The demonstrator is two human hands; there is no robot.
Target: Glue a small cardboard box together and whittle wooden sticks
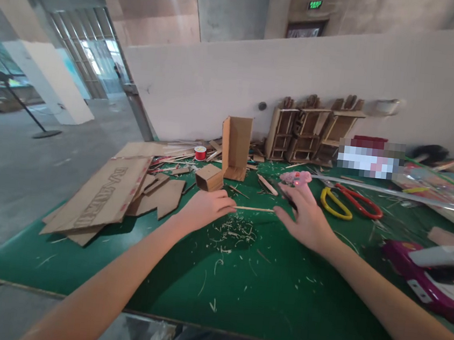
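My left hand (205, 209) is closed, its thumb and fingers pinching one end of a thin wooden stick (254, 209). The stick lies level across the gap between my hands, over a scatter of pale shavings (234, 231). At its other end my right hand (307, 219) has the thumb tip by the stick. A slim dark object (288, 196) shows between that thumb and the fingers; its kind is hard to make out. Just beyond my left hand is a small cardboard box (209, 178), and behind it stands a taller open cardboard piece (237, 147).
Flat cardboard (105, 192) lies at the left of the green table (198, 291). A pink glue gun (297, 178), scissors (355, 201) with yellow and red handles, and a purple device (426, 277) are at the right. Cardboard structures (307, 132) line the wall behind a red spool (200, 153).
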